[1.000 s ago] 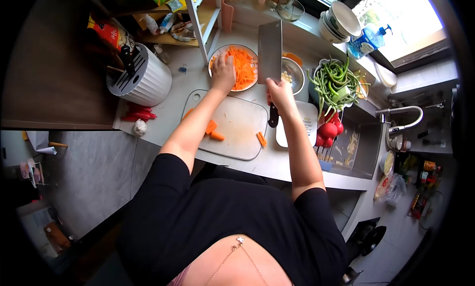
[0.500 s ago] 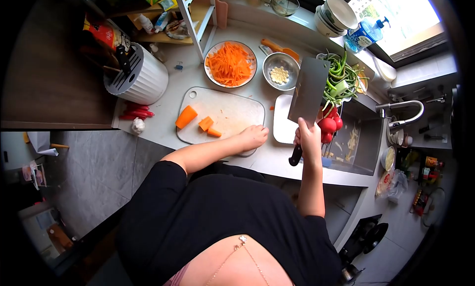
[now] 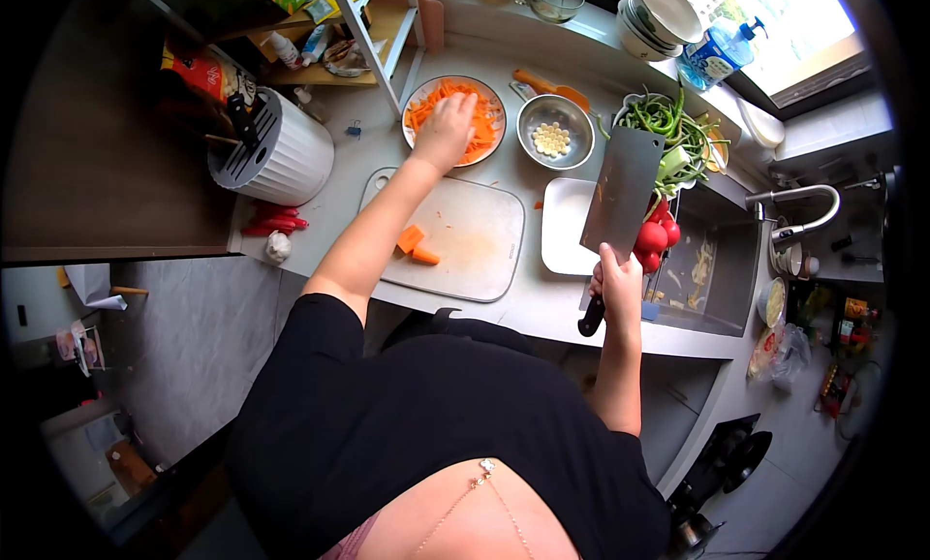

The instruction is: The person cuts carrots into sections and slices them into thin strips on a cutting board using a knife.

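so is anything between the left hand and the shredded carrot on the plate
Nothing visible: the left hand is over the shredded carrot on the plate, and the cleaver is well to the side, in the right hand.

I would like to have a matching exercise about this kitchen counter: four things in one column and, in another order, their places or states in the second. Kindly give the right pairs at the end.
Column one
1. cleaver
2. metal bowl
3. carrot chunks
4. left hand

Column two
A. contains small pale pieces
B. at the plate of shredded carrot
C. in the right hand
D. on the cutting board

Right pairs: 1-C, 2-A, 3-D, 4-B
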Demonstrator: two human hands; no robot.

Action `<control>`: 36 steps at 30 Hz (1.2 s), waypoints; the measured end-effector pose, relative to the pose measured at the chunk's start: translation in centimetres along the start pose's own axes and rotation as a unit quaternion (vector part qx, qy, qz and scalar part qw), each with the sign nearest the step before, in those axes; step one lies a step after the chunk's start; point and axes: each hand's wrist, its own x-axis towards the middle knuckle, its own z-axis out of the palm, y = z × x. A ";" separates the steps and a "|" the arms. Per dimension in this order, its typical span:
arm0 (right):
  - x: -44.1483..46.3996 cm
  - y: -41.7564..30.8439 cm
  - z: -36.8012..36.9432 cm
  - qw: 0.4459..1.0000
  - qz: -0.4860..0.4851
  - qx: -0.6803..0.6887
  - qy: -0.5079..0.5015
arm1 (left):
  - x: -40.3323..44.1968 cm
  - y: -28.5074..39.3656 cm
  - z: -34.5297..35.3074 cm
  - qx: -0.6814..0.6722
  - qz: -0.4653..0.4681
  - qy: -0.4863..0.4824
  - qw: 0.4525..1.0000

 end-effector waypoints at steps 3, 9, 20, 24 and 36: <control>0.0 0.1 0.4 1.000 -0.001 -0.001 -0.014 | -2.3 -1.6 -2.0 0.001 -0.028 -0.006 1.000; 0.1 1.0 2.0 0.998 0.027 -0.038 -0.045 | -18.2 -0.5 -5.4 -0.053 -0.106 -0.105 0.987; -0.1 2.5 7.2 0.976 0.055 -0.139 -0.158 | -22.3 3.1 -3.8 0.096 -0.019 -0.129 0.987; -0.7 2.4 7.5 0.974 0.057 -0.151 -0.157 | -20.9 4.5 -3.1 0.026 -0.017 -0.170 0.985; -0.7 6.2 5.8 0.954 0.012 -0.287 -0.085 | -18.5 7.7 -0.1 -0.152 -0.348 -0.285 0.880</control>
